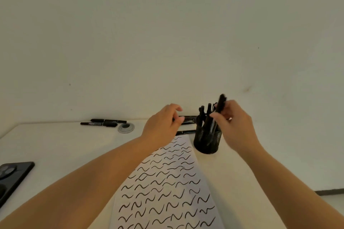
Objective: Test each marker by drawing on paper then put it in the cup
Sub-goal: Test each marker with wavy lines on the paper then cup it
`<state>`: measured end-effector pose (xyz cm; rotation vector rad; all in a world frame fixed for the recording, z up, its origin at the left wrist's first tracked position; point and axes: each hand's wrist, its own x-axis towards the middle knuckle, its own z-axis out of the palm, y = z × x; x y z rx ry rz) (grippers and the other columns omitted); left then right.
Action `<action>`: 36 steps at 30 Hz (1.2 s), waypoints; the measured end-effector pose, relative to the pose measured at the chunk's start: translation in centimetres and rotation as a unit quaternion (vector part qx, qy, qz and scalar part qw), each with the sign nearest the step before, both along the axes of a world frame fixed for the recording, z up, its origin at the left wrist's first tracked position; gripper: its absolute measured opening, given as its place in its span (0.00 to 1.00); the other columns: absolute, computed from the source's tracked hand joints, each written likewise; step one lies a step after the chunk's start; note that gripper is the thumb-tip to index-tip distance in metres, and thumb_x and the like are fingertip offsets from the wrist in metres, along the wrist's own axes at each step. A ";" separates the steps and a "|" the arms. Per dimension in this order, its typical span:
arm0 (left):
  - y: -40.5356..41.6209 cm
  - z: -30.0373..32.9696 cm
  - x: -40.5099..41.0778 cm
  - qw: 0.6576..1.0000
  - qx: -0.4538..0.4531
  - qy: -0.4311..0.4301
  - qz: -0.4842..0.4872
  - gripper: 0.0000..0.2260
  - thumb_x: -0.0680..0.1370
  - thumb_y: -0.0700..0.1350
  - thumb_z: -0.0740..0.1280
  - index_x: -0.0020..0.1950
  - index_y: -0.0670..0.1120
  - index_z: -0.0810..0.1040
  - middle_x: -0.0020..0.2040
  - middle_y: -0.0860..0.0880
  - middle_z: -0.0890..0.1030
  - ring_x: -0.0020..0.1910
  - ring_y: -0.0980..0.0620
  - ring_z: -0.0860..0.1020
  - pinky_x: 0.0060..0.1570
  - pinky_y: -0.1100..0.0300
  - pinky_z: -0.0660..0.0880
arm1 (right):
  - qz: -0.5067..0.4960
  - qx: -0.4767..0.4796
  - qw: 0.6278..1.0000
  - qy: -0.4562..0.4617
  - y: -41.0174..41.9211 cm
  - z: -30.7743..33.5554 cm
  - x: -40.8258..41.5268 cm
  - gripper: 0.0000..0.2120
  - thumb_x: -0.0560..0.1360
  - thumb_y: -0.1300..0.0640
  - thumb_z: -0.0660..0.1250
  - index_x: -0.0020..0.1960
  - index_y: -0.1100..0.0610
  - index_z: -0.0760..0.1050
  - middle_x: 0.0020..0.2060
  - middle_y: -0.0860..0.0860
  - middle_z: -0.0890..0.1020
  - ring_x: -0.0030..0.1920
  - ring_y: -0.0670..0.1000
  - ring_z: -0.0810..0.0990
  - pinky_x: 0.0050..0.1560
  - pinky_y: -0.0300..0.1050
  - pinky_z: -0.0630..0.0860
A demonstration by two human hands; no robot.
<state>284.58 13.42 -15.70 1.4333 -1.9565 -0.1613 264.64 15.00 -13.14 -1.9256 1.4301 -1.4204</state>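
Deposit step, by the look of it: right hand (235, 124) pinched a blurred black marker (220, 103) over the mesh cup (207, 141), itself already crowded with markers. Left hand (163, 124) curled round another marker (188, 118) behind the squiggle-filled paper (167, 182). Next move probably needs a gap between the upright markers. Cup sat just right of the paper, near the desk's wall edge; open room further right.

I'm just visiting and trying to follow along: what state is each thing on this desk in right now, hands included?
Right hand: grips a blurred black marker above the cup.
Mesh cup: upright, holding several markers.
Left hand: fingers curled at a marker on the desk.
Paper: flat, covered with squiggles.
Two markers: lying capped, far left.
Phone: lying camera side up.
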 end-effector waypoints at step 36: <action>-8.8 -8.8 0.9 0.967 0.092 -0.223 0.087 0.09 0.78 0.53 0.59 0.53 0.50 0.72 0.54 0.51 0.75 0.54 0.50 0.71 0.46 0.57 0.64 | -0.061 0.050 0.980 0.185 -3.6 -4.1 -1.1 0.10 0.80 0.55 0.52 0.55 0.55 0.69 0.38 0.50 0.74 0.39 0.51 0.71 0.36 0.45 0.63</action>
